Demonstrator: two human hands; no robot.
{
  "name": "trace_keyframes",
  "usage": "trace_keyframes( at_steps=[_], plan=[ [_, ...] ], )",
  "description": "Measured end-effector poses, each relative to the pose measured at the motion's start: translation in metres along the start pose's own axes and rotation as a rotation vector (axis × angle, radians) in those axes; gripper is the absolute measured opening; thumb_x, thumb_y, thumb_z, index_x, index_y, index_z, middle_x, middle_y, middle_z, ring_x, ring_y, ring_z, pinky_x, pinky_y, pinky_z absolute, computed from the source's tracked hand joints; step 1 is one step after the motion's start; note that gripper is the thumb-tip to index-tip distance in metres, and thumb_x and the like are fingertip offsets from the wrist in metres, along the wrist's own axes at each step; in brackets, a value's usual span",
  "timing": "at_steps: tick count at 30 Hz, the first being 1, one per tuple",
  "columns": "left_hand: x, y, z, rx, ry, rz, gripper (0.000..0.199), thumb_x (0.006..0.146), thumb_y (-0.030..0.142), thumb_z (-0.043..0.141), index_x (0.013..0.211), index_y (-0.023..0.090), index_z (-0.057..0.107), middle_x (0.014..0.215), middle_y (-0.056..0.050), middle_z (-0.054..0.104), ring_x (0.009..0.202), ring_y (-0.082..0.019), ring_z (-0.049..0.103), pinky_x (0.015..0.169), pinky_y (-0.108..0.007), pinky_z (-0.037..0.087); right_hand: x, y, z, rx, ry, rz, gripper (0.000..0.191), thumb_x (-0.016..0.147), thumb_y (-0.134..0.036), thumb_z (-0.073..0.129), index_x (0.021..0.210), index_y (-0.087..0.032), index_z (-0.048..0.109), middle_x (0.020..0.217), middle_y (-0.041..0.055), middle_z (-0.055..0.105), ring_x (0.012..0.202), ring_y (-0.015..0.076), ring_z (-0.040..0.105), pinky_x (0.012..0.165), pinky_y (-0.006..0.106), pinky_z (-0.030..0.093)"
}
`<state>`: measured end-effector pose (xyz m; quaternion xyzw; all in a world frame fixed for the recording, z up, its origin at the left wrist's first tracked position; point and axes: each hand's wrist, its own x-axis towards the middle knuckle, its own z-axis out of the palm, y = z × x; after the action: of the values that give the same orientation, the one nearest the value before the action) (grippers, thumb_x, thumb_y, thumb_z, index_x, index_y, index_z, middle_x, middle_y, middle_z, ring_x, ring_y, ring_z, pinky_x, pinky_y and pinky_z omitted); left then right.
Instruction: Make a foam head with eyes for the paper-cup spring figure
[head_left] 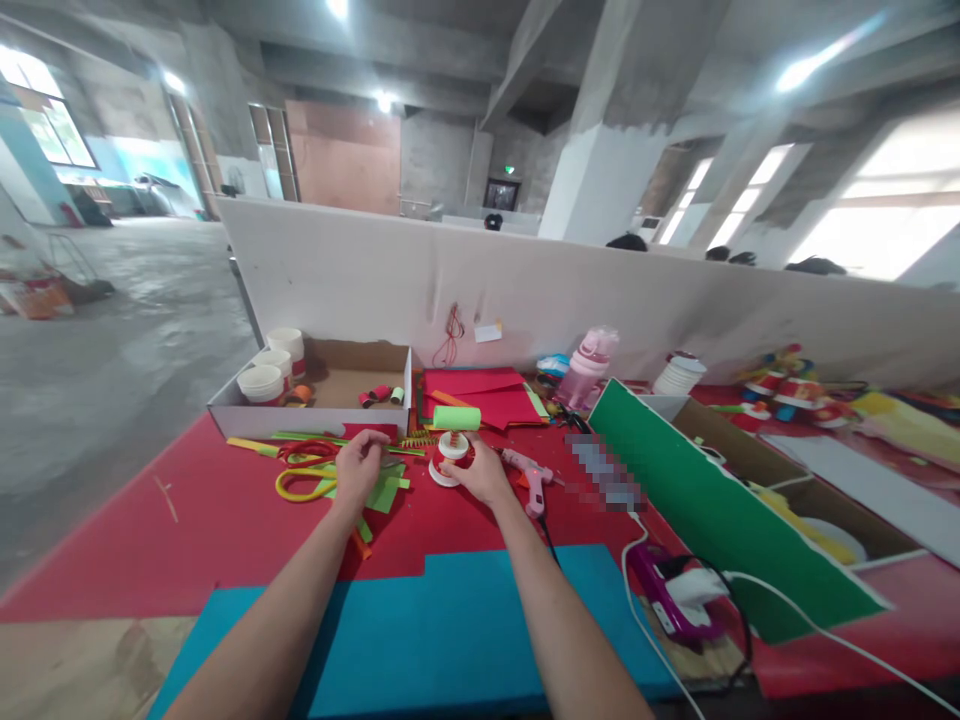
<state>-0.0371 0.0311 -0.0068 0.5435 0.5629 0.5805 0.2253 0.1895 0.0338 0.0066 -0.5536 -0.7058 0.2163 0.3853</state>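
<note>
Flat blue sheet [465, 640] is nearest us, along the near edge of the red-covered counter [187, 520]. Our right grip [484, 470], bare hand, is closed round a small round white-and-red piece with a coiled red-brown bit on top [453, 446], mid-counter, beyond the blue sheet. Light green paper cylinder [457, 418] sits just beyond it; can't tell if they touch. Our left grip [360, 468] is half curled over green paper scraps [386, 490]; can't tell if we've pinched anything. Yellow-handled scissors [300, 498] just left of it. Pink glue gun [536, 490] right of our right grip. White cardboard box [300, 422] with white paper cups [262, 383] in the far left corner; red paper sheets [487, 390] by the far edge.
</note>
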Motion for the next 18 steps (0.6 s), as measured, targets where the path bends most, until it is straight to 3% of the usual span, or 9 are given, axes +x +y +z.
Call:
trace_keyframes(
  at_steps=[4, 7, 10, 11, 12, 14, 16, 18],
  plan=[
    [0.006, -0.004, -0.006, -0.078, 0.048, -0.011, 0.019, 0.074, 0.025, 0.049, 0.078, 0.019, 0.067, 0.072, -0.001, 0.068, 0.063, -0.013, 0.062, 0.06, -0.022, 0.049, -0.004, -0.001, -0.003, -0.082, 0.013, -0.022, 0.059, 0.066, -0.042, 0.076, 0.116, -0.021, 0.054, 0.108, 0.0087, 0.068, 0.099, 0.0257, 0.064, 0.086, 0.036, 0.047],
    [0.011, -0.005, -0.013, -0.078, 0.112, -0.012, 0.019, 0.074, 0.026, 0.05, 0.078, 0.019, 0.067, 0.068, 0.0, 0.066, 0.06, -0.013, 0.06, 0.056, -0.021, 0.048, -0.018, -0.007, -0.009, -0.248, 0.163, -0.037, 0.065, 0.065, -0.053, 0.074, 0.115, -0.016, 0.056, 0.107, 0.0145, 0.065, 0.103, 0.0306, 0.059, 0.087, 0.041, 0.045],
    [0.016, -0.005, -0.02, -0.077, 0.18, -0.016, 0.019, 0.073, 0.027, 0.051, 0.078, 0.018, 0.067, 0.067, 0.0, 0.066, 0.06, -0.013, 0.061, 0.055, -0.021, 0.048, -0.04, -0.025, -0.009, -0.288, 0.456, -0.14, 0.036, 0.082, -0.047, 0.06, 0.101, -0.017, 0.058, 0.099, 0.0124, 0.064, 0.098, 0.0271, 0.056, 0.088, 0.041, 0.041],
    [0.017, -0.006, -0.022, -0.076, 0.195, -0.022, 0.019, 0.073, 0.027, 0.051, 0.078, 0.018, 0.067, 0.067, -0.001, 0.066, 0.06, -0.013, 0.061, 0.055, -0.021, 0.048, -0.048, -0.033, -0.005, -0.264, 0.478, -0.203, 0.023, 0.087, -0.04, 0.054, 0.095, -0.018, 0.058, 0.092, 0.0105, 0.064, 0.092, 0.0244, 0.056, 0.086, 0.039, 0.041],
    [0.018, -0.006, -0.023, -0.073, 0.204, -0.027, 0.02, 0.073, 0.028, 0.051, 0.078, 0.018, 0.067, 0.067, -0.001, 0.067, 0.06, -0.013, 0.062, 0.054, -0.021, 0.047, -0.055, -0.04, 0.0, -0.236, 0.435, -0.3, 0.017, 0.09, -0.034, 0.05, 0.088, -0.02, 0.059, 0.084, 0.0086, 0.063, 0.084, 0.0217, 0.056, 0.081, 0.035, 0.041],
    [0.018, -0.007, -0.024, -0.05, 0.203, -0.03, 0.02, 0.074, 0.028, 0.051, 0.08, 0.018, 0.068, 0.069, -0.001, 0.067, 0.061, -0.013, 0.062, 0.054, -0.021, 0.047, -0.066, -0.054, 0.016, -0.186, 0.174, -0.497, 0.022, 0.092, -0.029, 0.046, 0.075, -0.021, 0.057, 0.071, 0.005, 0.06, 0.072, 0.0174, 0.054, 0.07, 0.029, 0.039],
    [0.017, -0.007, -0.023, -0.021, 0.183, -0.025, 0.02, 0.073, 0.028, 0.051, 0.08, 0.018, 0.068, 0.071, -0.001, 0.067, 0.061, -0.013, 0.062, 0.055, -0.021, 0.048, -0.072, -0.061, 0.032, -0.128, -0.056, -0.588, 0.028, 0.093, -0.031, 0.045, 0.068, -0.021, 0.054, 0.065, 0.0015, 0.058, 0.062, 0.0134, 0.052, 0.059, 0.025, 0.034],
    [0.015, -0.006, -0.021, -0.01, 0.155, -0.019, 0.019, 0.073, 0.027, 0.051, 0.079, 0.018, 0.067, 0.072, -0.001, 0.068, 0.062, -0.013, 0.063, 0.055, -0.021, 0.049, -0.074, -0.062, 0.043, -0.076, -0.198, -0.627, 0.032, 0.093, -0.033, 0.046, 0.064, -0.021, 0.052, 0.063, -0.0011, 0.057, 0.058, 0.0108, 0.05, 0.055, 0.024, 0.03]
  ],
)
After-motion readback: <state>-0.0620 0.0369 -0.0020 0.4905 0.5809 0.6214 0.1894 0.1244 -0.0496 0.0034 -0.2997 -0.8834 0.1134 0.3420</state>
